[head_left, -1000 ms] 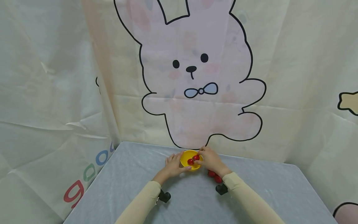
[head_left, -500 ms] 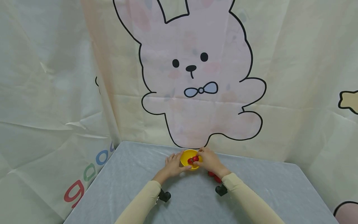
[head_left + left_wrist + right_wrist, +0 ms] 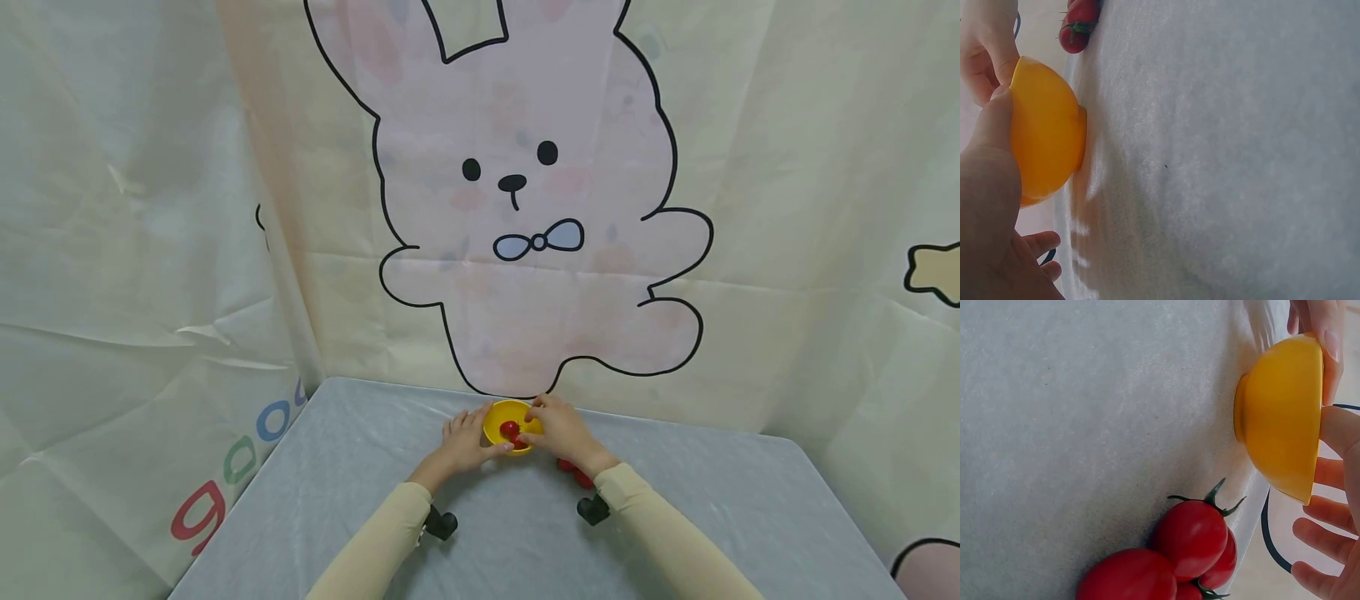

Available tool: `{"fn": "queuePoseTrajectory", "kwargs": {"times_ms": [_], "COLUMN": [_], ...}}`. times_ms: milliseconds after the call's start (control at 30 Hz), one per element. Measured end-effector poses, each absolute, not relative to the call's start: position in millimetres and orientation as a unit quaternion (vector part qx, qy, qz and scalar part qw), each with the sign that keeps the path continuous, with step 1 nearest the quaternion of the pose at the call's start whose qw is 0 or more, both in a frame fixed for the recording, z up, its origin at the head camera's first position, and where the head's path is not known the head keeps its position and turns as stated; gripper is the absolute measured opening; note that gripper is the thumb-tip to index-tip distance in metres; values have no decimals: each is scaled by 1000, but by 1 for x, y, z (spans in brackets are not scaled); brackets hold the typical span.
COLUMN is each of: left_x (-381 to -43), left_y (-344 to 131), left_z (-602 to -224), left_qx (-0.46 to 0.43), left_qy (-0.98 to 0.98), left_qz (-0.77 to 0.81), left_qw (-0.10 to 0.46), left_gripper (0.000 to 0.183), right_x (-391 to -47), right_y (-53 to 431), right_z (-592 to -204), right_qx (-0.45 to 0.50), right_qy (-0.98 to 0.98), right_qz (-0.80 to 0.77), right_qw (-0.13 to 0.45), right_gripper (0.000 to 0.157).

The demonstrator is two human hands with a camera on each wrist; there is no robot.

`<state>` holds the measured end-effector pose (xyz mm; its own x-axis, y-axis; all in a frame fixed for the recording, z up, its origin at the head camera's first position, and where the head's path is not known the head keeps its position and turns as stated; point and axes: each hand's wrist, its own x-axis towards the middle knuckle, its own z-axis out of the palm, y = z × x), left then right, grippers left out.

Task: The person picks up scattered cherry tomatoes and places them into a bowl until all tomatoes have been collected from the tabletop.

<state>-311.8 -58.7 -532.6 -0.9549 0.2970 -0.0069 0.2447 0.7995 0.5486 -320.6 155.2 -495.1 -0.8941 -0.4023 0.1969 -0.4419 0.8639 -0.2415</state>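
Observation:
Near the far table edge stands an upright yellow bowl (image 3: 495,417). My left hand (image 3: 462,443) holds it from the left, thumb along the near rim and fingers at the far side. Inside lie two small red tomatoes (image 3: 509,429), one partly hidden. My right hand (image 3: 564,429) reaches over the right rim, its thumb and index finger apart inside the bowl; no tomato shows between them. In the right wrist view, its other fingers extend beside the bowl (image 3: 1288,419). Several red tomatoes (image 3: 1188,537) with green stems lie on the table below my right wrist.
A pale grey cloth covers the table (image 3: 510,533). Right behind the bowl rises a cream backdrop (image 3: 780,208) with a large pink cartoon animal. Black camera mounts (image 3: 592,508) hang under both wrists, close to the cloth.
The tomatoes inside the bowl have shifted, one coming to lie lower near the right thumb. My right thumb and index finger have moved off the tomato they were on. The left hand stays put.

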Motion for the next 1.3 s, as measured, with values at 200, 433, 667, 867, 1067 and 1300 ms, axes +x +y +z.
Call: {"fn": "queuePoseTrajectory", "kwargs": {"times_ms": [200, 433, 667, 867, 1067, 1300], "left_x": [-312, -311, -311, -312, -312, -314], "left_y": [-59, -58, -57, -59, -59, -58], "left_z": [-533, -532, -531, -532, -532, -534], "left_qx": [144, 140, 142, 148, 148, 139], "left_qy": [946, 948, 948, 946, 946, 947], "left_qz": [286, 281, 282, 284, 284, 285], "left_qw": [45, 48, 47, 42, 43, 50], "left_gripper": [94, 94, 94, 97, 98, 98], "right_x": [-320, -320, -322, -323, -325, -324], "right_y": [155, 156, 159, 167, 181, 198], "right_z": [-496, -496, -497, -490, -481, -476], "right_qx": [215, 212, 212, 215, 204, 184], "right_qy": [-963, -963, -964, -959, -959, -962], "right_qz": [151, 156, 145, 166, 166, 166], "right_qw": [66, 62, 74, 81, 102, 112], "right_gripper": [38, 37, 35, 34, 34, 32]}}
